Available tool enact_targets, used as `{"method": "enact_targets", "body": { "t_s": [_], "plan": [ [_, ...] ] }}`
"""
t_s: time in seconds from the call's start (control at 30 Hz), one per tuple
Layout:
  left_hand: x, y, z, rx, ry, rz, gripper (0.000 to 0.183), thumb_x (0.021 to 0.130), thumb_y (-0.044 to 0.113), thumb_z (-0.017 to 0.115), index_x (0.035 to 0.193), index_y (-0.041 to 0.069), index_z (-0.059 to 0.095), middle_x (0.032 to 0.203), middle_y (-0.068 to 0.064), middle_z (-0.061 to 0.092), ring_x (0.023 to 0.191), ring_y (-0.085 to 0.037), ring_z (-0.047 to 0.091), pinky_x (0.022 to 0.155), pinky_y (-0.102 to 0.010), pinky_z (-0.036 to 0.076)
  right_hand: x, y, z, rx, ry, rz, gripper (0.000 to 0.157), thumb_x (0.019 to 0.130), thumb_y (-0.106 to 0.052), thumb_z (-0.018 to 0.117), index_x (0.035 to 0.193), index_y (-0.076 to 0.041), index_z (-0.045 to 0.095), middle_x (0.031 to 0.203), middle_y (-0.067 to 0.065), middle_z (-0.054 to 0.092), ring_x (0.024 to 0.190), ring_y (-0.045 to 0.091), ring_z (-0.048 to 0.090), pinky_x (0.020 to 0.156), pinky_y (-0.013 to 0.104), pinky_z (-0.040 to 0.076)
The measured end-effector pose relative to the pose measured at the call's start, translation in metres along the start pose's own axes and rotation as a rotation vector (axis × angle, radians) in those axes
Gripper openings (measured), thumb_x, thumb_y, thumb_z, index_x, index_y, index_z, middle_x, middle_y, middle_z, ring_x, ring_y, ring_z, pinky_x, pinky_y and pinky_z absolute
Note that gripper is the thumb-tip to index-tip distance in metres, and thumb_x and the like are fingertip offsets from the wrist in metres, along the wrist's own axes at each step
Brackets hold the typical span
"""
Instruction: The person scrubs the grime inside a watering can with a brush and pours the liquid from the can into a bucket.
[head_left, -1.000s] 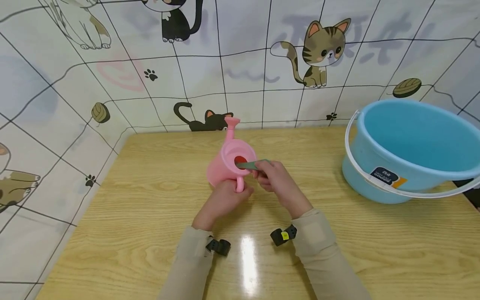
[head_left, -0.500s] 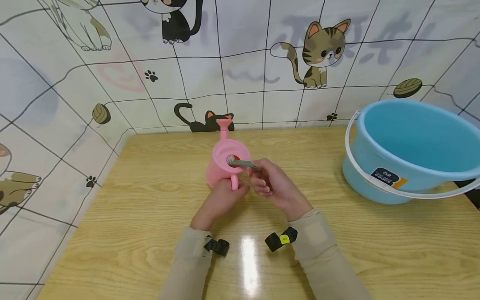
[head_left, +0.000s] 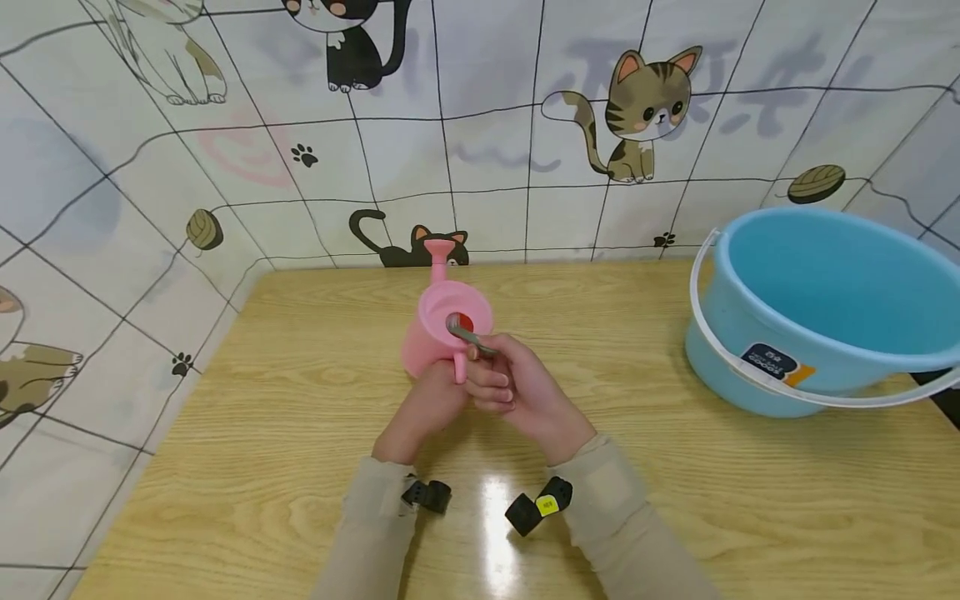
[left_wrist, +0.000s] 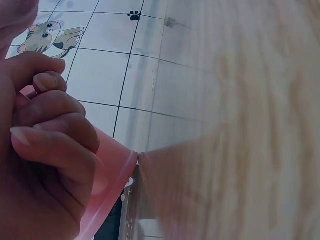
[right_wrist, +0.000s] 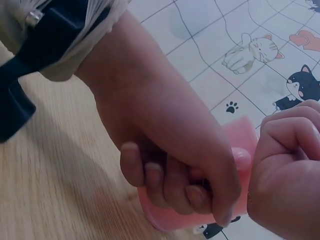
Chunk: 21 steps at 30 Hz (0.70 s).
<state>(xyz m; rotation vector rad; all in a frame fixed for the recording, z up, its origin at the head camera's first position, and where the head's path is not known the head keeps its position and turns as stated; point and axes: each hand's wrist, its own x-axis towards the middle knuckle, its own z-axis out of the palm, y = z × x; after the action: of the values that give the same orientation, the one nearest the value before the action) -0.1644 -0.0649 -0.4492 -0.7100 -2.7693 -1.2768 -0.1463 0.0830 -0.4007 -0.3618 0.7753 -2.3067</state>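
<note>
Pink watering can has edged left — blue bucket standing well apart.

Pink watering can: lower handle hidden by the left hand.
Fork: grip partly covered by the right hand.
Red patch: partly behind the fork; perhaps an object, too little shown to tell.
Blue bucket: cut off by the head view's right edge.
Bucket label: small print unreadable.
Tabletop: blurred in the left wrist view.
</note>
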Motion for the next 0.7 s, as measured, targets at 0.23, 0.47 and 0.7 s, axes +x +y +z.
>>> {"method": "enact_targets", "body": {
  "t_s": [0.23,0.47,0.7],
  "plan": [
    [0.0007,0.0018,0.0020,0.024,-0.009,0.007,0.014,0.087,0.013,0.051,0.082,0.007,0.063,0.067,0.002,0.055,0.062,-0.012,0.047,0.060,-0.026,0.042,-0.0002,0.0006,0.0029,0.084,0.033,-0.008,0.024,0.095,-0.023,0.029,0.080,-0.009,0.043,0.053,-0.004,0.019,0.044,0.008,0.013,0.038,0.017,0.016],
    [-0.0009,0.0028,0.0038,0.034,-0.007,-0.023,0.013,0.086,0.015,0.053,0.080,0.008,0.063,0.067,0.002,0.056,0.063,-0.012,0.049,0.061,-0.027,0.042,0.0009,0.0011,-0.0001,0.103,0.070,-0.005,0.023,0.095,-0.024,0.031,0.080,-0.010,0.041,0.052,-0.005,0.021,0.043,0.008,0.013,0.038,0.017,0.015],
    [-0.0010,0.0047,0.0022,0.026,-0.012,-0.011,0.013,0.084,0.018,0.056,0.086,0.008,0.064,0.070,0.002,0.059,0.065,-0.012,0.051,0.063,-0.027,0.043,-0.0020,-0.0039,0.0018,0.095,0.071,-0.021,0.025,0.095,-0.024,0.033,0.078,-0.009,0.044,0.051,-0.005,0.020,0.042,0.008,0.013,0.038,0.018,0.015]
  ]
}}
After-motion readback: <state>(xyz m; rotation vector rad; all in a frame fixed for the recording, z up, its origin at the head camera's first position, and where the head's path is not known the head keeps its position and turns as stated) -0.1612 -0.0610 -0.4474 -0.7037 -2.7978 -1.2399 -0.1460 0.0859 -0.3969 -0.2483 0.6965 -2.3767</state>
